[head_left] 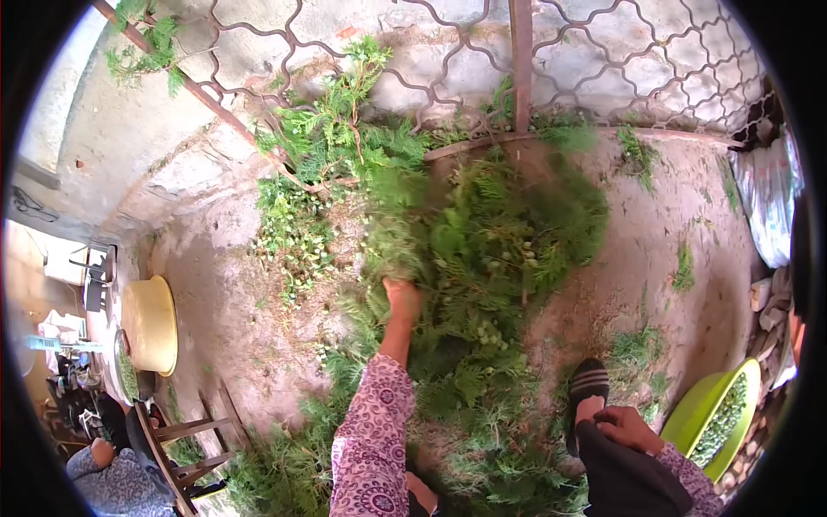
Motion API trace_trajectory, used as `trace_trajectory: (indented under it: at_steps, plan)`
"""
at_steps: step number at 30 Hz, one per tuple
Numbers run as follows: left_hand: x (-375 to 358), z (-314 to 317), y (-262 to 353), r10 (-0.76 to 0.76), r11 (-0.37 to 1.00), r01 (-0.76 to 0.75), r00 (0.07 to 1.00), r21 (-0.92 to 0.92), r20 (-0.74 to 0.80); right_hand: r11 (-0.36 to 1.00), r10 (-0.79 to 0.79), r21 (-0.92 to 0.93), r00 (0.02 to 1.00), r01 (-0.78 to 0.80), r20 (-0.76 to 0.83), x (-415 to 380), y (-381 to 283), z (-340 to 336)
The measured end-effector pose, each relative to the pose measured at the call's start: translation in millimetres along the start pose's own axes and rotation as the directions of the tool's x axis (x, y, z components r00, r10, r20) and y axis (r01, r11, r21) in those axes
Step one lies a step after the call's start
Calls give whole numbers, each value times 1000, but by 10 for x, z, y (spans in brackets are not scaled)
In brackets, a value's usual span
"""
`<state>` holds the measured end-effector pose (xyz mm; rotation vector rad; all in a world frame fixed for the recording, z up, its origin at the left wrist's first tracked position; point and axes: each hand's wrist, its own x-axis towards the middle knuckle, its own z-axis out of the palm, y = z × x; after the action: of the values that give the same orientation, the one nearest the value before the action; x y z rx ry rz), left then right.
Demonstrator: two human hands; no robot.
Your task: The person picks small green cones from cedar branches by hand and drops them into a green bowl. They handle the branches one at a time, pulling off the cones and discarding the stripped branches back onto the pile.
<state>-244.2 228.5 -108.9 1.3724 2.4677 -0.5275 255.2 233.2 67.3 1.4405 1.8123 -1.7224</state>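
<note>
My left hand (401, 299) reaches forward over the heap, its fingers closed around a leafy conifer branch (396, 228). That branch is smeared by motion. Under and beyond it spreads a large heap of green conifer cuttings (482, 250) with small pale-green cones among the sprays. Over my dark-trousered knee (633, 474) rests my right hand (629, 428), fingers loosely curled, with nothing visible in them. A lime-green basin (748, 379) stands tilted to the right of that knee, holding many small green cones (722, 424).
A metal lattice fence (521, 69) runs along the back, with sprigs caught in it. A yellow tub (148, 326) stands at left, near a wooden chair (185, 448) and another person's sleeve (116, 482). Plastic sacks (767, 198) and chopped wood (771, 314) line the right.
</note>
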Motion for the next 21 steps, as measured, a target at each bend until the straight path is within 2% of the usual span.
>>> trace_trajectory:
  at_steps: [1,2,3,7,9,10,11,12,13,14,16,17,19,21]
  plan:
    - [-79,-62,86,-1,1000,1,1000,2,-3,1000,-3,1,1000,3,-1,4,-13,2]
    - [-208,-102,170,52,933,-117,979,-340,-195,999,-28,-38,1000,28,-1,9,-44,6]
    - [-332,-166,258,33,741,-280,923,-610,-383,996,-51,-77,999,51,-1,5,-76,12]
    - [-640,-385,512,31,747,-311,900,-588,-436,996,-53,-69,999,53,-9,1,-209,10]
    - [-687,-437,417,98,591,-322,939,-740,-330,992,-110,-64,994,109,-12,44,-71,37]
    - [-754,-532,319,128,526,-342,937,-779,-325,991,-127,-44,992,126,-8,43,-94,39]
    - [-821,-586,233,114,545,-383,915,-746,-386,994,-101,-33,995,101,-8,36,-88,36]
    - [-907,-627,142,101,565,-420,890,-710,-445,989,-143,-35,990,142,-14,40,-70,38]
    - [-1004,-691,45,70,586,-396,894,-707,-443,981,-189,-38,982,189,-22,61,-66,37]
    - [-1115,-772,-40,45,607,-373,898,-702,-438,986,-168,-20,986,167,-22,61,-72,51]
    - [-1393,-983,-131,44,728,-307,913,-613,-405,981,-189,36,982,190,-22,65,-91,42]
    - [-1497,-1012,-189,80,744,-302,926,-596,-369,983,-174,47,984,176,-35,107,-84,36]
    - [-1758,-1061,-282,148,777,-288,948,-560,-281,941,-323,111,946,320,11,193,-38,56]
    - [-2105,-1118,-318,235,808,-309,950,-502,-206,945,-327,-18,945,327,-25,255,-39,26]
